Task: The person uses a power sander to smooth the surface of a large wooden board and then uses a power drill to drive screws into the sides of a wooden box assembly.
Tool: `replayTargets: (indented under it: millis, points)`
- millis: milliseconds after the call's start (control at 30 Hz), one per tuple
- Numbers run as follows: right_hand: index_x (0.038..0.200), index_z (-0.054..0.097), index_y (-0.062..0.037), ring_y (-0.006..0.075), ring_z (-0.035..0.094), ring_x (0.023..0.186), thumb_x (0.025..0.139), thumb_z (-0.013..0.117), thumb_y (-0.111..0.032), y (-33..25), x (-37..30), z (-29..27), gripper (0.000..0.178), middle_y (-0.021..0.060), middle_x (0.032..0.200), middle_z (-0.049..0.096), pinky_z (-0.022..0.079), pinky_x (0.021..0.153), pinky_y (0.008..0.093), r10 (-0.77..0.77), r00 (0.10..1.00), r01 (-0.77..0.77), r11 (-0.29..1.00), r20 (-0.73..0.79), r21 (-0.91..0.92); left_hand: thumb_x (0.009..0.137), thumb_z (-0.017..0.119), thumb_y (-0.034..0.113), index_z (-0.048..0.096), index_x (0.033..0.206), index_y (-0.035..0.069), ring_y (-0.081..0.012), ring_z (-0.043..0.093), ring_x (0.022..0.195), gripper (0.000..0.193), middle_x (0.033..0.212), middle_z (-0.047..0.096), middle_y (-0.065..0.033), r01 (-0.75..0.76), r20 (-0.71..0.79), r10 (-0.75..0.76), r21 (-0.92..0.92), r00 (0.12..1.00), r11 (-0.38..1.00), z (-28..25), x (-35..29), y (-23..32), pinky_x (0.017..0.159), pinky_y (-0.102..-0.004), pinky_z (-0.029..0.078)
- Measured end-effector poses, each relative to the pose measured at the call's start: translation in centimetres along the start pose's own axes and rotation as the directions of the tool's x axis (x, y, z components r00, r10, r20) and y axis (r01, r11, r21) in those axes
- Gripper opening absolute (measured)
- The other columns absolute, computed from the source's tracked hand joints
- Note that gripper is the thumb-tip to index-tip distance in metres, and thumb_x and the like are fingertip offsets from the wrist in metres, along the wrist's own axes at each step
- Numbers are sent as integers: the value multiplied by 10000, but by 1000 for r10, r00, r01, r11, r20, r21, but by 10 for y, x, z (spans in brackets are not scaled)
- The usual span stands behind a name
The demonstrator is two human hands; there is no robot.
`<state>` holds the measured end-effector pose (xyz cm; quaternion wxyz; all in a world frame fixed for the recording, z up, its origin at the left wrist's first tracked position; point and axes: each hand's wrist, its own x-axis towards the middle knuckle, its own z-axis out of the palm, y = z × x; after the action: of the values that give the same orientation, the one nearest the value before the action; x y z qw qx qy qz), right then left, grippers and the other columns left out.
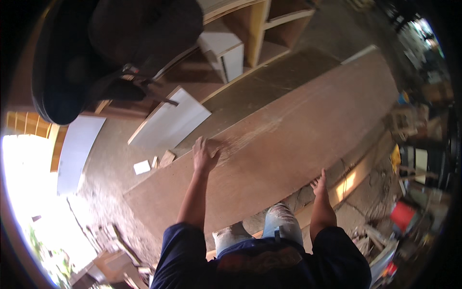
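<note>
A long brown wooden board [288,144] stretches across in front of my legs, from lower left to upper right. My left hand [205,156] is on the board's far side, fingers apart and flat against its surface, next to a pale scuffed strip. At the near edge, my right hand [319,184] has its fingers stretched out and touches or hovers by the rim; which one I cannot tell. Neither hand grasps anything. Past my left hand, a white panel [175,120] leans on its edge, with small wood offcuts [167,158] close by.
Another person in dark clothing [130,33] leans in at upper left, a dark hand or tool over the white panel. Behind stands an open wooden shelf unit [260,33]. Scrap wood [378,238] and a red container [403,215] lie at right. Bright light enters at left.
</note>
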<state>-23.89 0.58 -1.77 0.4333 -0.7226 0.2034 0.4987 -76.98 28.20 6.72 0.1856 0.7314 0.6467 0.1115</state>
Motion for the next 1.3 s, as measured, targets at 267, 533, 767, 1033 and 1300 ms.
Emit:
replayTargets:
  millis: [267,533,767,1033,1300]
  points:
    - [1696,277,-154,335,301,1588,1003,456,-779,-21,34,5,951,89,1750,298,232,1295,541,-102,985,80,984,137,157,793,581,932,821,1103,58,-328,732,1150,958,1107,797,-165,326,479,-367,170,798,930,19,108,47,989,-465,561]
    - [1711,238,-166,339,248,1611,1024,342,-789,-42,-9,-13,933,95,1773,240,172,1313,549,-72,997,79,970,-39,229,776,618,927,809,1067,3,-334,756,1047,987,1024,793,-191,467,471,-436,58,767,883,-43,37,107,902,-468,576]
    - [1714,219,-155,352,178,1630,1005,282,-834,-40,2,-30,984,96,1789,179,137,1318,556,-61,998,66,966,-25,250,775,643,916,780,824,23,-371,761,851,904,785,755,-174,431,306,-433,77,848,899,-103,-28,140,811,-469,595]
    - [1722,183,-162,354,156,1633,957,215,-914,-30,-20,-35,1073,106,1794,155,106,1313,568,-88,994,96,983,-59,157,721,598,982,776,738,37,-355,762,783,961,720,743,-153,404,262,-407,68,875,912,-99,-71,127,784,-451,601]
    - [1715,201,-134,335,257,1602,909,274,-963,-2,-12,-56,1158,97,1772,238,194,1309,528,-78,996,71,982,34,174,716,618,978,772,816,17,-375,763,841,979,781,748,-187,409,294,-402,43,867,912,-87,-62,109,806,-471,597]
